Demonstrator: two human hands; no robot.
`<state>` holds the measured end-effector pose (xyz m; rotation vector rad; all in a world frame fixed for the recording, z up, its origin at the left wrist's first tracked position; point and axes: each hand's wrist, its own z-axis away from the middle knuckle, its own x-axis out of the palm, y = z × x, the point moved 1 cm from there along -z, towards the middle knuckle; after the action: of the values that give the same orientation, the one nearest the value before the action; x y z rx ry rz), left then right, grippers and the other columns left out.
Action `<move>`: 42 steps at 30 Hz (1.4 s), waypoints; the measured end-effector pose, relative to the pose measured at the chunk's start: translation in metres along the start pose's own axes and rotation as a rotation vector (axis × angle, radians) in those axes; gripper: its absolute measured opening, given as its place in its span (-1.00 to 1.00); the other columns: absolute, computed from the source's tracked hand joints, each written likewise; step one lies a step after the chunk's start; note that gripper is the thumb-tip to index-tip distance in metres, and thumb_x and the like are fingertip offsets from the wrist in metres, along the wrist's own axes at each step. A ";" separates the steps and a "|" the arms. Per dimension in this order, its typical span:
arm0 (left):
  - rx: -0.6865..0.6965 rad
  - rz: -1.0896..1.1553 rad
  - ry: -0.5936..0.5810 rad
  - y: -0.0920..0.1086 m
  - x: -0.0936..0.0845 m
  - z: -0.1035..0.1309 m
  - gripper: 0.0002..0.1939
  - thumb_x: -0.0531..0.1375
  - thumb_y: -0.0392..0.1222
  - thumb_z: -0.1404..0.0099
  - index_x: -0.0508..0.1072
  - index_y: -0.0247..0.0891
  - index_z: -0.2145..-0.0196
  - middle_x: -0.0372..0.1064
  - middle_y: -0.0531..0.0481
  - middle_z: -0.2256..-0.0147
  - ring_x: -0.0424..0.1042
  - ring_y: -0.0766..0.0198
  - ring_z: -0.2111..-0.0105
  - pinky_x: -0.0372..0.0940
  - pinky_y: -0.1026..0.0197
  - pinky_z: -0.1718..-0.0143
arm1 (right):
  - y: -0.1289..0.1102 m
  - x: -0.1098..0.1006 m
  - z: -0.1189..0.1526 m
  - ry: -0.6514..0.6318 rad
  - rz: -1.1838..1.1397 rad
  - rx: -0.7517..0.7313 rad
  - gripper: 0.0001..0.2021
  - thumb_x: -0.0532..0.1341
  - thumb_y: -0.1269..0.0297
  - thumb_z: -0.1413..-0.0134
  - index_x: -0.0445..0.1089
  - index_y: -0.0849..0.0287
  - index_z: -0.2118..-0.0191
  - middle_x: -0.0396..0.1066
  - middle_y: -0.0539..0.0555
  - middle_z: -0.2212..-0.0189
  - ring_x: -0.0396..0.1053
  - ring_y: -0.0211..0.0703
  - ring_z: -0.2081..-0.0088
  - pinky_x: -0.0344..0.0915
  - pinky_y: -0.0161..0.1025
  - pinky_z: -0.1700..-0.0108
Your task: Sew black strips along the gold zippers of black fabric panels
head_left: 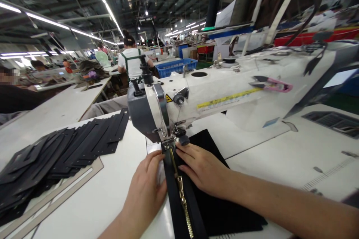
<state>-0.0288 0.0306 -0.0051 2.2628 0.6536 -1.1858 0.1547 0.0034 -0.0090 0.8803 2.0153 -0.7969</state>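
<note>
A black fabric strip with a gold zipper (180, 186) runs under the needle area of a white and grey sewing machine (224, 97). Its far end is beneath the presser foot (168, 143). My left hand (147, 185) holds the strip's left edge, thumb and fingers together. On the other side my right hand (203, 168) lies on the strip just right of the zipper, its fingers stretched toward the presser foot. Under my right hand and wrist spreads a black fabric panel (221, 213). The gold zipper pull lies between the hands, nearer me.
Black cut pieces (64, 153) lie fanned out at the left, beside a beige slotted template (56, 198). Pink thread snips (276, 84) rest on the machine arm. A person (131, 59) faces away beyond a blue basket (176, 66). Another person's dark sleeve (19, 99) shows far left.
</note>
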 end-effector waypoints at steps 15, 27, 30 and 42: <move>0.377 -0.114 -0.053 -0.005 0.003 -0.011 -0.72 -0.05 -0.43 -0.26 0.41 -0.42 0.18 0.39 -0.24 0.13 0.38 0.08 0.11 0.37 0.02 0.12 | 0.003 -0.004 -0.003 -0.065 -0.009 -0.085 -0.64 0.00 0.43 -0.13 0.28 0.57 0.01 0.26 0.37 0.00 0.18 0.03 -0.07 0.10 -0.09 -0.15; 0.295 -0.123 -0.035 -0.001 0.001 -0.014 -0.72 -0.02 -0.45 -0.21 0.41 -0.34 0.20 0.39 -0.19 0.20 0.40 0.13 0.18 0.40 0.07 0.19 | 0.008 -0.007 -0.009 -0.101 -0.034 -0.128 -0.63 0.02 0.44 -0.11 0.25 0.54 -0.01 0.26 0.36 0.00 0.17 0.00 -0.08 0.11 -0.09 -0.14; 0.263 -0.127 -0.030 -0.001 0.001 -0.016 -0.70 -0.01 -0.47 -0.17 0.40 -0.33 0.20 0.38 -0.17 0.22 0.41 0.15 0.22 0.41 0.09 0.22 | 0.013 -0.006 -0.013 -0.080 -0.061 -0.133 -0.62 0.03 0.44 -0.10 0.24 0.53 -0.03 0.27 0.35 0.00 0.19 0.00 -0.06 0.16 -0.10 -0.11; 0.179 -0.124 -0.127 0.002 -0.003 -0.015 -0.63 0.04 -0.51 -0.08 0.41 -0.35 0.16 0.37 -0.15 0.15 0.38 0.13 0.16 0.36 0.08 0.13 | -0.054 -0.039 0.052 -0.033 0.027 -0.162 -0.48 0.15 -0.02 -0.02 0.34 0.34 0.06 0.35 0.24 0.09 0.25 0.04 0.05 0.16 -0.05 -0.05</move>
<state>-0.0202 0.0378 0.0054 2.2952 0.6700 -1.4878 0.1501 -0.0790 0.0096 0.7949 2.0034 -0.6189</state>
